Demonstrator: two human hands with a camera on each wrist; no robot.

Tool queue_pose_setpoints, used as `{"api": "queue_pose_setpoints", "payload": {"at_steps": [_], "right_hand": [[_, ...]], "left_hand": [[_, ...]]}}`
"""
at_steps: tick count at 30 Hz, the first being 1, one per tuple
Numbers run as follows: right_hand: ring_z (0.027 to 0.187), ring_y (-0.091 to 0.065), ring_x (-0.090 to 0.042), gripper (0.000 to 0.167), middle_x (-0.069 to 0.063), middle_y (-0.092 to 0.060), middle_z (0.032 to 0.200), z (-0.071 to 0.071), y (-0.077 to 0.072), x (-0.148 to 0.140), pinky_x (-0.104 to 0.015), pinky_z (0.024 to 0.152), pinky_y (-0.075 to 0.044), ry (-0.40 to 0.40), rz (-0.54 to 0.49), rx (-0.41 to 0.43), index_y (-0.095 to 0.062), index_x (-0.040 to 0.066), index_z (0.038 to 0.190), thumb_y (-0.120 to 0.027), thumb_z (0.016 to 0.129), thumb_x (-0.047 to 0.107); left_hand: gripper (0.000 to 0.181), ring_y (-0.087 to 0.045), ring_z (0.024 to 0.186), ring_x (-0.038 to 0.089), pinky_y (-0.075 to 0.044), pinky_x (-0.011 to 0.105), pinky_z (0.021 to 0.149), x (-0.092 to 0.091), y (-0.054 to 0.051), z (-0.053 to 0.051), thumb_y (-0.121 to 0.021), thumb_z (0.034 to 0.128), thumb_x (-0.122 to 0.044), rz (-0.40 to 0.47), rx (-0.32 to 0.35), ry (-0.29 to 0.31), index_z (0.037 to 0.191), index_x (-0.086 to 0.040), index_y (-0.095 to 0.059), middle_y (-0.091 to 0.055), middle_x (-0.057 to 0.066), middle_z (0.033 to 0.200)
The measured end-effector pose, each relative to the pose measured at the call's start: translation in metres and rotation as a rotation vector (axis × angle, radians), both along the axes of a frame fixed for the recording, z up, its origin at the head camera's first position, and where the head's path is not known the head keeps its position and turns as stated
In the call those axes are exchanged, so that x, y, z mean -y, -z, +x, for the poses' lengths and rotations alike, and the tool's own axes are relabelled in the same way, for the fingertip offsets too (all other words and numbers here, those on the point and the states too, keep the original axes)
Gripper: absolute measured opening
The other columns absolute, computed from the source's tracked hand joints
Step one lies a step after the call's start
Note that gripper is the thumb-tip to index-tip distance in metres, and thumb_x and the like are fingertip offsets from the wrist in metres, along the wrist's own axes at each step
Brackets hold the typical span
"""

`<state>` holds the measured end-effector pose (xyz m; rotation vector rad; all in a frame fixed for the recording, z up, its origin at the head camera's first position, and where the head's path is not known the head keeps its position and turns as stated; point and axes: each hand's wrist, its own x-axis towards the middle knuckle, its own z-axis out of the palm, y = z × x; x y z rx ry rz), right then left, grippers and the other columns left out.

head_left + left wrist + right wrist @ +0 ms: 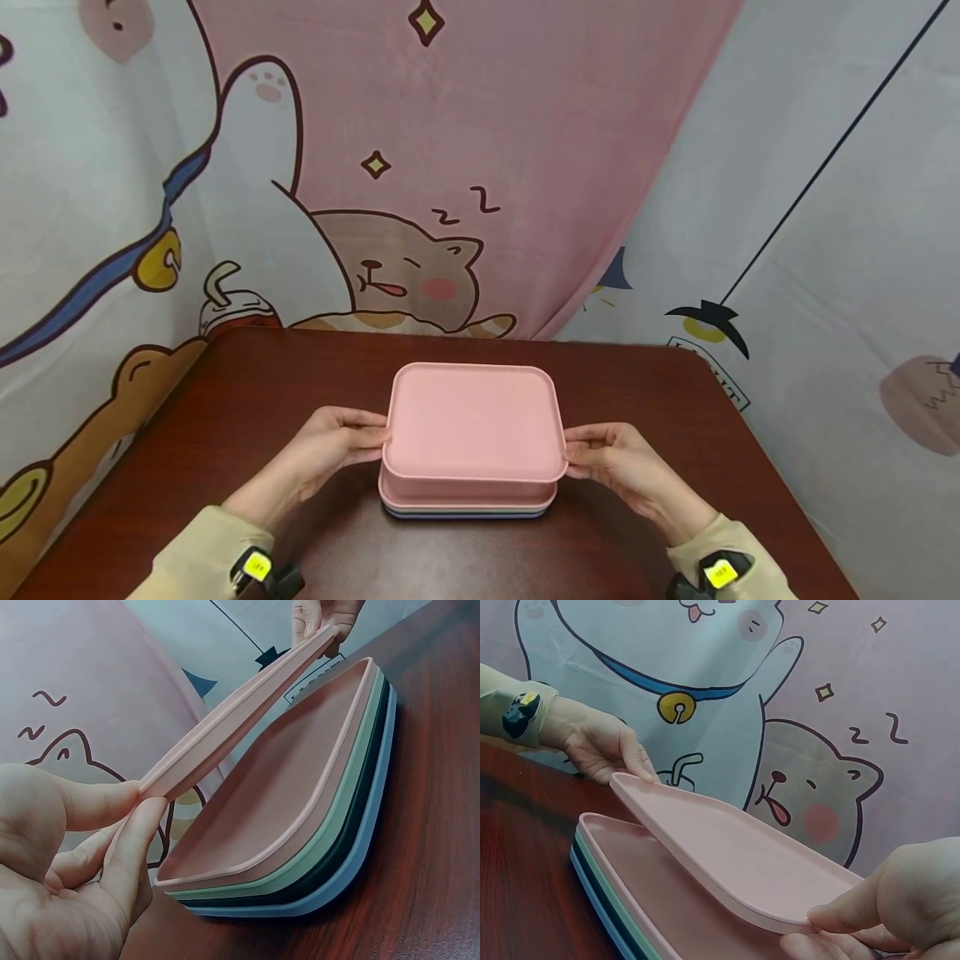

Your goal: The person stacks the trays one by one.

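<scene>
A shallow pink tray with rounded corners is raised off a stack of similar trays. My left hand pinches its left edge between thumb and fingers, and my right hand pinches the right edge. In the left wrist view, the stack sits on the table below: another pink tray on top, then a light green tray, a dark green one and a blue one. The right wrist view has a wedge of space between the raised tray and the stack.
The stack stands on a dark reddish-brown table. Behind the table hangs a cloth backdrop in pink and white with cartoon animals. Both forearms wear light sleeves with dark devices strapped at the wrists.
</scene>
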<state>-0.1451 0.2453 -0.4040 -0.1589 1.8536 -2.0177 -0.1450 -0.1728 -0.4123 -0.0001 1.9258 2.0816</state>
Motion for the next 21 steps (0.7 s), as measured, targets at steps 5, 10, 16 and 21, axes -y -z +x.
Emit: {"api": "queue_pose_setpoints", "payload": {"at_steps": [5,10,16,21], "right_hand": [[0.089,-0.074,-0.018,0.034,-0.015,-0.074,0.102,0.001,0.004,0.0,-0.033,0.082,-0.065,0.0,-0.009,0.015,-0.057,-0.025,0.128,-0.065,0.099,-0.007],[0.09,-0.074,-0.018,0.034,-0.015,-0.074,0.102,0.003,0.006,0.0,-0.032,0.082,-0.065,0.001,-0.003,0.025,-0.058,-0.024,0.127,-0.066,0.099,-0.007],[0.091,-0.074,-0.018,0.037,-0.015,-0.074,0.104,0.004,0.009,0.0,-0.032,0.083,-0.065,-0.001,-0.003,0.023,-0.056,-0.025,0.129,-0.066,0.099,-0.005],[0.092,-0.074,-0.019,0.038,-0.015,-0.074,0.105,0.005,0.013,0.001,-0.033,0.084,-0.065,-0.008,-0.003,0.026,-0.055,-0.026,0.129,-0.066,0.1,-0.005]], "left_hand": [[0.036,-0.073,0.093,0.02,-0.064,0.036,0.087,0.001,0.003,0.002,-0.072,0.098,0.0,0.002,0.014,-0.006,0.126,0.021,-0.061,-0.073,0.017,0.105],[0.037,-0.073,0.092,0.02,-0.064,0.035,0.086,0.001,0.008,0.003,-0.073,0.0974,0.0,0.005,0.029,-0.008,0.126,0.021,-0.061,-0.074,0.016,0.104],[0.037,-0.073,0.092,0.02,-0.064,0.036,0.087,0.001,0.012,0.005,-0.073,0.0969,0.001,0.018,0.032,-0.01,0.125,0.021,-0.061,-0.074,0.016,0.103],[0.037,-0.073,0.092,0.019,-0.064,0.036,0.087,0.002,0.014,0.007,-0.072,0.0974,0.002,0.022,0.04,-0.008,0.126,0.022,-0.06,-0.074,0.015,0.102]]}}
